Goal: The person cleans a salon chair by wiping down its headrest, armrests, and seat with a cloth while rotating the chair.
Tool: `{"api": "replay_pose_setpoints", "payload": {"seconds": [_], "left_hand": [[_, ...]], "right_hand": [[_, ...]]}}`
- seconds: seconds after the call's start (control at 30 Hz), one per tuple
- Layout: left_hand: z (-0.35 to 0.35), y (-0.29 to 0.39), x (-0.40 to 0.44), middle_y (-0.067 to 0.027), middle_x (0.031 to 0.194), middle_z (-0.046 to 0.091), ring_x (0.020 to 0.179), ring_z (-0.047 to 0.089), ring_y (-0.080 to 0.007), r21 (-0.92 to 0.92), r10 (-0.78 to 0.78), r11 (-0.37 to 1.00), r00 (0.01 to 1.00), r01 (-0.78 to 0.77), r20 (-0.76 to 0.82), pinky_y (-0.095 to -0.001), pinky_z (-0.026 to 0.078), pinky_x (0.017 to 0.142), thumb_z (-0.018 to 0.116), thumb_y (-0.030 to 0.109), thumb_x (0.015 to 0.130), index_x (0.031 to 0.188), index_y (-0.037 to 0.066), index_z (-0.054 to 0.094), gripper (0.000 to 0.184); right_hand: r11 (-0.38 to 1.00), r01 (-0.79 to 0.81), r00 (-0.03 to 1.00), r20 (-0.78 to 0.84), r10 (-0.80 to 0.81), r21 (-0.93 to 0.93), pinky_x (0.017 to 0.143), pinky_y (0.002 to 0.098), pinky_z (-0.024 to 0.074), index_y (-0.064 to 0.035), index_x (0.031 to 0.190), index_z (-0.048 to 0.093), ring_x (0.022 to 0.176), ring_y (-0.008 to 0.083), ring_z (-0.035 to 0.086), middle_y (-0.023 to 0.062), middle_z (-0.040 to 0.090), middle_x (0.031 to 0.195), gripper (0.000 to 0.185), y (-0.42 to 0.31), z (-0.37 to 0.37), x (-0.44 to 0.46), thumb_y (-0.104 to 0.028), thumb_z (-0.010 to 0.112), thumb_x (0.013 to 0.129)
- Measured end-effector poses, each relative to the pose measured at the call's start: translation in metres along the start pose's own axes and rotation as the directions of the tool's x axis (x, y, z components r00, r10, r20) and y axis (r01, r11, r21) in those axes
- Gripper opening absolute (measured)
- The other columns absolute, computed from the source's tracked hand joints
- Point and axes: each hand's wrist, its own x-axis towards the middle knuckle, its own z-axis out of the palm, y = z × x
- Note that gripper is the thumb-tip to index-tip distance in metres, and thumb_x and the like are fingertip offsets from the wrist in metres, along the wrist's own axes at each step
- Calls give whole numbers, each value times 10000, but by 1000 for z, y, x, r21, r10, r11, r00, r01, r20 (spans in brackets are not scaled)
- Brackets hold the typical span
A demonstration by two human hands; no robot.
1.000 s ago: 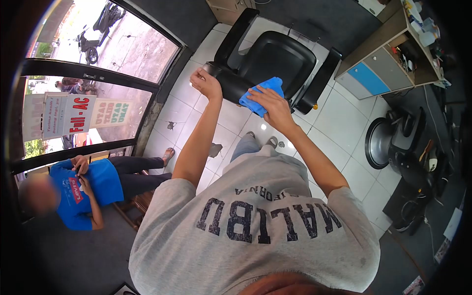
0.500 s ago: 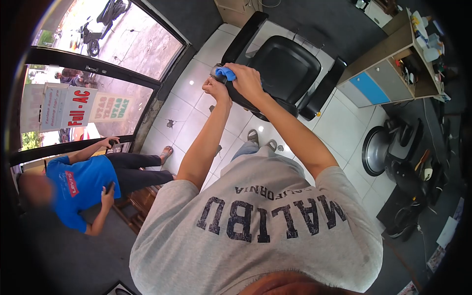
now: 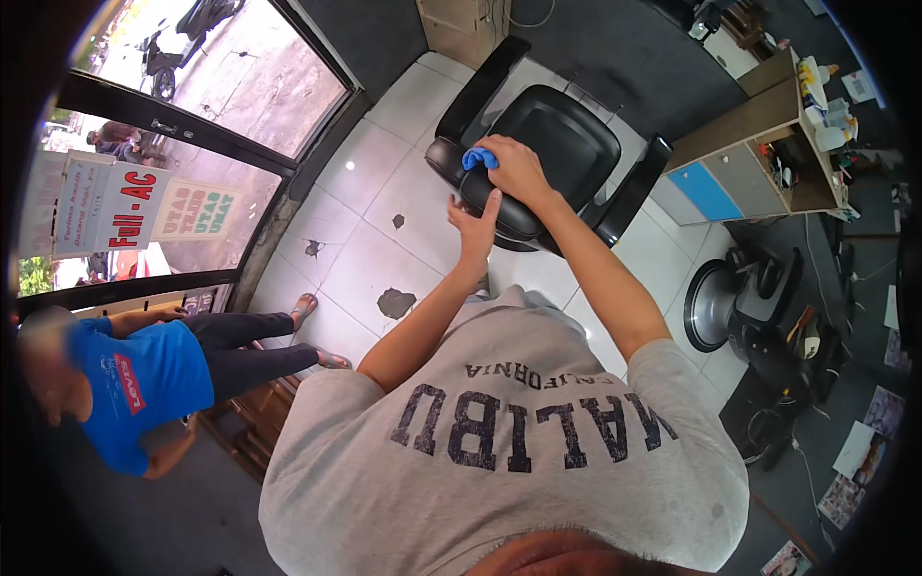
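A black padded chair with armrests stands in front of me. My right hand is closed on a blue cloth, which lies against the black cushion at the chair's near end. Just below it, my left hand has its fingers apart at the edge of that cushion and holds nothing. Its fingertips are at or near the cushion's side; contact is hard to make out.
A person in a blue shirt is at the left by a wooden bench and the glass door. A cabinet stands at the right, with a round chair base below it. The tiled floor has broken patches.
The cloth and my right hand went from the cushion's right part to its left end, then slightly right. My left hand moved right and its fingers opened. The person at left lowered an arm.
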Motion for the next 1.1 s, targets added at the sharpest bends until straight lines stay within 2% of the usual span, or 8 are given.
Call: {"api": "replay_pose_setpoints", "payload": {"seconds": [0.07,0.33,0.47,0.57,0.67,0.7,0.83,1.1], "left_hand": [[-4,26,-9,-179,1559,250,1497,350,-330,-26,-236,970,961,242,145,-438,349,1240,811,586,927,1696,64,117,1160],[-14,-4,11,-204,1563,224,1509,313,-350,96,-197,980,938,177,284,-448,357,1234,801,636,907,1706,79,69,1218],[-8,9,2,-141,1385,293,1363,374,-263,98,-194,979,966,179,170,-404,438,1109,769,651,927,1674,172,232,1038],[-10,14,1,-249,1580,196,1517,287,-402,30,-215,976,953,214,212,-466,344,1244,828,737,813,1699,-22,5,1428],[-6,1,4,-142,1391,292,1377,356,-299,78,-167,985,974,157,152,-424,439,1108,765,687,914,1682,178,229,1066],[-7,6,4,-174,1441,271,1417,340,-333,65,-184,982,967,175,174,-440,411,1149,782,690,891,1690,119,164,1160],[-10,19,-3,-236,1531,237,1489,311,-402,19,-191,981,961,191,201,-479,345,1234,805,678,864,1704,4,41,1320],[-2,1,-5,-252,1540,233,1524,237,-416,35,-93,995,984,88,152,-479,256,1282,779,700,879,1685,-66,42,1334]], "right_hand": [[990,131,991,22,-130,-55,967,458,553,-116,1081,775,1125,338,688,84,740,1101,338,-4,3,2,-30,717,758],[861,477,846,358,-395,-177,969,417,506,-130,1010,762,1141,284,624,44,651,1125,319,-48,2,5,-65,764,697],[975,204,964,191,-184,-91,951,439,546,-158,1050,777,1145,283,649,31,669,1103,318,-13,-2,25,-46,719,759],[986,90,994,65,-82,-137,943,445,558,-155,1060,777,1146,292,658,30,683,1120,322,-7,5,44,-14,685,786],[976,190,981,-9,-192,-102,956,453,538,-160,1100,787,1179,304,643,21,701,1155,361,-14,21,66,3,684,795],[967,235,971,-22,-238,-100,958,457,533,-160,1107,789,1188,305,640,18,705,1160,367,-16,28,71,3,687,795],[940,301,936,239,-259,-162,991,436,473,-156,1127,785,1218,271,627,9,750,1172,405,-22,50,61,13,696,770],[973,223,937,289,-198,-58,994,442,493,-144,1171,790,1212,303,648,41,771,1227,468,-22,-20,4,51,625,779]]}}
